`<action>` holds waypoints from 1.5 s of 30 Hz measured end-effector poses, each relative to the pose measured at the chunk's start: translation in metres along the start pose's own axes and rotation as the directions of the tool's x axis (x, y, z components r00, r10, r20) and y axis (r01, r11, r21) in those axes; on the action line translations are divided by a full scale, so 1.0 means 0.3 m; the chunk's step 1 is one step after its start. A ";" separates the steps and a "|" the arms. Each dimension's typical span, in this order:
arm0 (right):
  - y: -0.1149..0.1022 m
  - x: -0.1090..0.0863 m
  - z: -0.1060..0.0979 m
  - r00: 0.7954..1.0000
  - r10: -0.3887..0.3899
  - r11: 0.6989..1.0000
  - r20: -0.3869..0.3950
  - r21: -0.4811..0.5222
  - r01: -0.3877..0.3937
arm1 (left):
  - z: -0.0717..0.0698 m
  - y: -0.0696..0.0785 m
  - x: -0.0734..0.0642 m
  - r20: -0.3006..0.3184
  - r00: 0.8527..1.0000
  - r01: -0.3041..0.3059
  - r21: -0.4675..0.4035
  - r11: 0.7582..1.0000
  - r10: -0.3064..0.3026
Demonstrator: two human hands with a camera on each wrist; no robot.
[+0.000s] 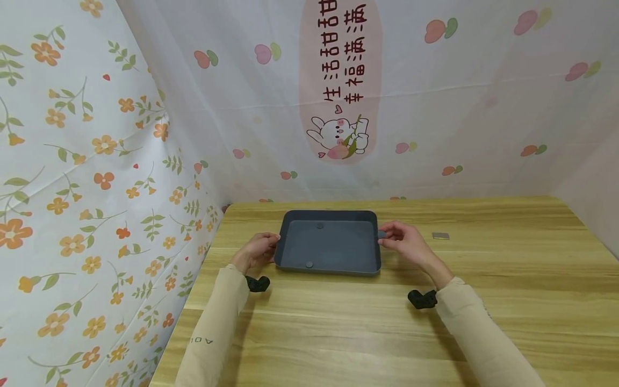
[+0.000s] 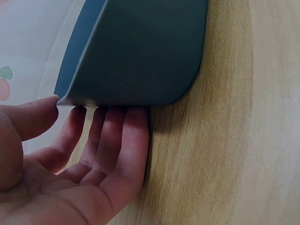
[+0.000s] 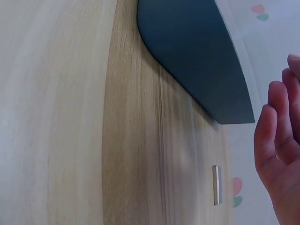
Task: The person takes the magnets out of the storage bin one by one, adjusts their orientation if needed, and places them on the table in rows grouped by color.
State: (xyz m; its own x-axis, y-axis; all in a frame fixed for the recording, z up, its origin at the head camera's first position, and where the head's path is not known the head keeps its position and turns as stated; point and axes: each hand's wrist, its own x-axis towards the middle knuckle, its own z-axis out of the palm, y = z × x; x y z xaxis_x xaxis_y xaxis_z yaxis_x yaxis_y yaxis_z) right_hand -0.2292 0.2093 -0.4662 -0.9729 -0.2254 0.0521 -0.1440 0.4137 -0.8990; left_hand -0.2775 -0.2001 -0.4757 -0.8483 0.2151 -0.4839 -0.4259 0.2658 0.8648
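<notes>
A shallow dark grey rectangular tray with rounded corners lies on the table, and two small grey round pieces, one near the back and one near the front, sit inside it. At its left end, my left hand holds the tray; the left wrist view has the thumb at the rim and bent fingertips against the outer wall. My right hand pinches a small blue-grey piece beside the right rim. In the right wrist view, thumb and pinched piece are out of frame.
A small flat silvery block lies on the wooden table, to the right of my right hand. Behind the table hangs a printed white cloth; a flowered one hangs on the left. Both wrists wear black camera mounts.
</notes>
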 end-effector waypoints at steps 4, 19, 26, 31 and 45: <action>0.006 -0.002 -0.008 1.000 0.005 1.000 0.000 0.006 -0.005 | 0.000 0.005 0.001 -0.002 1.000 0.003 0.000 1.000 -0.003; 0.042 -0.020 -0.034 0.999 0.026 0.999 -0.024 -0.034 -0.027 | 0.002 0.004 0.006 -0.013 1.000 0.005 0.003 1.000 -0.005; 0.055 -0.033 -0.040 0.999 0.023 0.999 -0.037 -0.049 -0.024 | 0.002 0.005 0.003 -0.018 1.000 0.004 0.014 1.000 -0.004; 0.072 -0.037 -0.045 0.999 0.021 0.997 -0.032 -0.069 -0.023 | 0.002 0.004 -0.002 -0.014 1.000 0.002 0.016 1.000 -0.002; 0.114 -0.043 -0.055 0.999 0.017 0.978 -0.032 -0.209 -0.023 | 0.002 0.002 0.003 -0.015 1.000 0.010 0.011 1.000 -0.010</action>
State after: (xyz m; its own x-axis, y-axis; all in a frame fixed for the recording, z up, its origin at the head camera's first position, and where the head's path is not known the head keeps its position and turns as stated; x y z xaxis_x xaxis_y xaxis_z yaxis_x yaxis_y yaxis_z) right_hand -0.2246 0.2408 -0.4904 -0.9804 -0.1903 0.0502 -0.1557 0.5938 -0.7894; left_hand -0.2782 -0.1993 -0.4757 -0.8485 0.1985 -0.4906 -0.4311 0.2786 0.8582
